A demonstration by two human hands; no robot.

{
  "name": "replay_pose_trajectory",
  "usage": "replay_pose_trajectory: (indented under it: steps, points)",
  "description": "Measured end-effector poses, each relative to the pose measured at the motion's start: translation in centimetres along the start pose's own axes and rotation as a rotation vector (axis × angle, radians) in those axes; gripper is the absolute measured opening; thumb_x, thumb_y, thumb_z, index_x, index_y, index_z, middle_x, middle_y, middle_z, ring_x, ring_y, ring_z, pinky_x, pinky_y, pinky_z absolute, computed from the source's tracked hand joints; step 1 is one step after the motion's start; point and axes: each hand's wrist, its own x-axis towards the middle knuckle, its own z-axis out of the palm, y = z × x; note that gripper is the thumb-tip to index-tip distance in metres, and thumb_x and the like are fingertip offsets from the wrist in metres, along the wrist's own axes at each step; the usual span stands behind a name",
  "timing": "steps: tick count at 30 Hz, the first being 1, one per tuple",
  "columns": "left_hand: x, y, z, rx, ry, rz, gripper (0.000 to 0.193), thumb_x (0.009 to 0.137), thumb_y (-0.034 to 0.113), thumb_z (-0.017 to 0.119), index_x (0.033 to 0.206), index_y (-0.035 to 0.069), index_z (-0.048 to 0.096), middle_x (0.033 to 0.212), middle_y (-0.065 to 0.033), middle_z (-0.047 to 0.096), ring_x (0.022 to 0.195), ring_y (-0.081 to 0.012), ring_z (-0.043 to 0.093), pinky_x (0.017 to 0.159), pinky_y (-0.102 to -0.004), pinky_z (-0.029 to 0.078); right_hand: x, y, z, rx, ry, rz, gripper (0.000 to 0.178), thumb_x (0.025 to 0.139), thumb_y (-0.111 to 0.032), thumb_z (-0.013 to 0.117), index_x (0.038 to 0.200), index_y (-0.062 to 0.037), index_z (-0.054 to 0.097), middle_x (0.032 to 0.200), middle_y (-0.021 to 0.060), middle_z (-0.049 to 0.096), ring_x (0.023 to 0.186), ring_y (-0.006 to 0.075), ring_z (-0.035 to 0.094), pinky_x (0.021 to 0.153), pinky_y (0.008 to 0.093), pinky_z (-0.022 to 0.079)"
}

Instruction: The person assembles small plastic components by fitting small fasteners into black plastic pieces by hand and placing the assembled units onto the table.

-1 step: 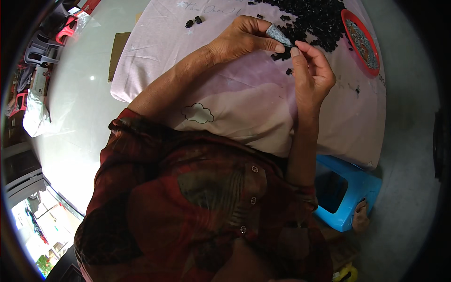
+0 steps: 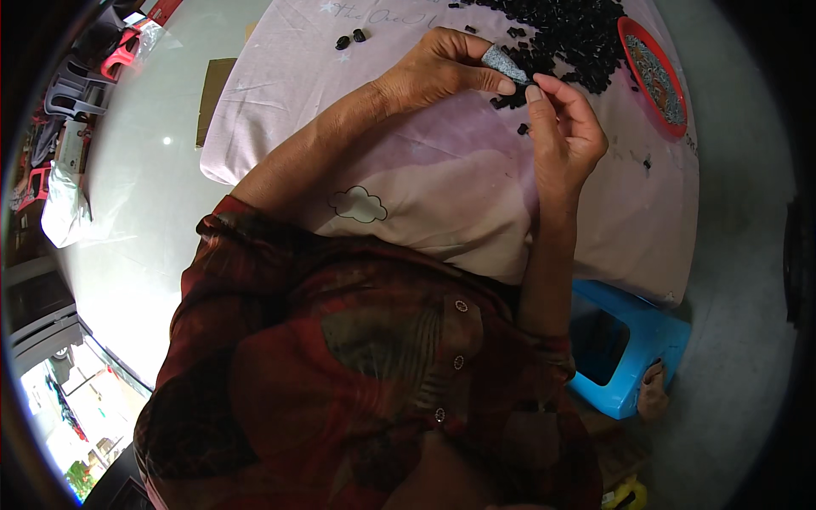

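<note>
One small black piece (image 2: pixel 530 83), mostly hidden, sits pinched between the narrowed fingertips of the left hand (image 2: pixel 442 72) and right hand (image 2: pixel 571 144) above a pink tablecloth (image 2: pixel 442 161). Two loose pieces (image 2: pixel 342 42) lie apart at left; a large black heap (image 2: pixel 586 42) suggests plenty remains, though which are finished is unclear. Nothing visibly differs from the earlier frame.

Black pieces (image 2: pixel 595 44), red tray (image 2: pixel 677 130), pink cloth (image 2: pixel 285 89)

On the bench (image 2: pixel 285 93) I see a pile of pieces (image 2: pixel 586 34); a basin (image 2: pixel 677 131) to its right; two pieces (image 2: pixel 359 36) well to its left
</note>
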Motion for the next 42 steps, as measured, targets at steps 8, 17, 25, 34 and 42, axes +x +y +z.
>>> replay_pose_trajectory:
  steps: [8, 17, 25, 34, 42]
  points:
    - [0.1, -0.1, -0.6, -0.058, -0.033, 0.004, 0.017, 0.089, 0.01, 0.074, 0.104, 0.003, 0.073, 0.093, -0.0035, 0.073, 0.088, -0.01, 0.068, 0.083, -0.0247, 0.054, -0.1, -0.2, -0.1, -0.01, 0.024, 0.034, 0.016, 0.087, 0.003, 0.072, 0.103, 0.0046, 0.071, 0.087, 0.0021, 0.068, 0.076, 0.0046, 0.06, 0.069, 0.0185, 0.049]
    - [0.0, -0.2, -0.8, -0.014, -0.045, 0.003, 0.017, 0.092, 0.015, 0.072, 0.105, 0.003, 0.072, 0.092, -0.0026, 0.073, 0.084, -0.0086, 0.067, 0.078, -0.0233, 0.053, -0.3, 0.0, 0.3, -0.024, -0.022, 0.0, 0.017, 0.086, 0.004, 0.073, 0.103, 0.0043, 0.072, 0.086, 0.0017, 0.068, 0.074, 0.0038, 0.06, 0.066, 0.0176, 0.049]
    - [-0.3, 0.3, -0.6, -0.037, -0.028, -0.061, 0.017, 0.091, 0.026, 0.075, 0.098, 0.01, 0.071, 0.084, 0.0028, 0.07, 0.073, -0.0027, 0.06, 0.063, -0.0171, 0.044, -0.4, -0.1, 0.7, -0.051, -0.015, 0.046, 0.02, 0.086, -0.006, 0.077, 0.105, -0.0006, 0.074, 0.078, -0.0011, 0.067, 0.062, 0.0027, 0.054, 0.055, 0.0167, 0.043]
    - [-0.3, 0.5, -0.8, -0.166, -0.081, -0.125, 0.019, 0.091, 0.026, 0.075, 0.102, 0.01, 0.07, 0.084, 0.0033, 0.068, 0.075, -0.0005, 0.06, 0.059, -0.0129, 0.044, -0.4, 0.1, 0.7, 0.031, -0.066, 0.027, 0.029, 0.086, -0.008, 0.077, 0.114, -0.0001, 0.07, 0.084, 0.0003, 0.068, 0.066, 0.0027, 0.055, 0.056, 0.0175, 0.043]
    - [-0.3, 0.3, -0.8, -0.136, -0.035, -0.174, 0.021, 0.092, 0.024, 0.074, 0.104, 0.009, 0.068, 0.086, 0.0036, 0.067, 0.072, 0.0006, 0.058, 0.059, -0.012, 0.044, -0.6, 0.0, 0.8, -0.018, -0.095, 0.055, 0.029, 0.087, -0.006, 0.076, 0.115, 0.0018, 0.069, 0.095, 0.0034, 0.069, 0.074, 0.0035, 0.058, 0.06, 0.0175, 0.044]
